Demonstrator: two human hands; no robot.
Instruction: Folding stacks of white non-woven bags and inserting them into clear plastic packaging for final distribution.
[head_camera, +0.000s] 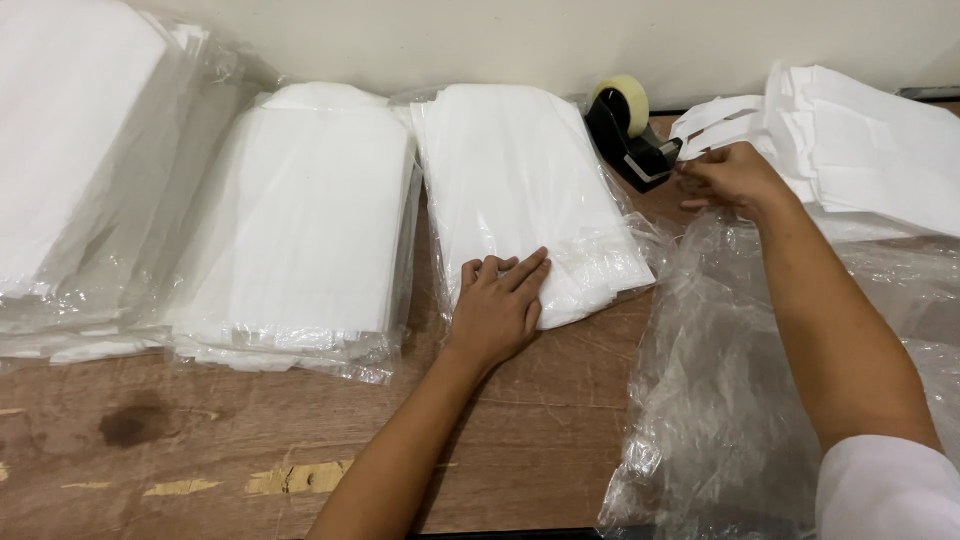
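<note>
Tape is being reached for: the right hand (733, 177) is touching the cutter end of the black tape dispenser (628, 135), fingers pinched together, though whether a strip is already caught between them is too small to tell. The left hand (498, 304) is lying flat, fingers together, pressing on the near edge of the bagged pack of white folded bags (520, 190), which is sitting directly under that palm on the wooden table (300, 440). Judging by the layout, packing is well along: two more bagged stacks (300, 220) are lying to the left, while unwrapped white bags (870, 150) and loose clear plastic (720, 400) are waiting on the right.
</note>
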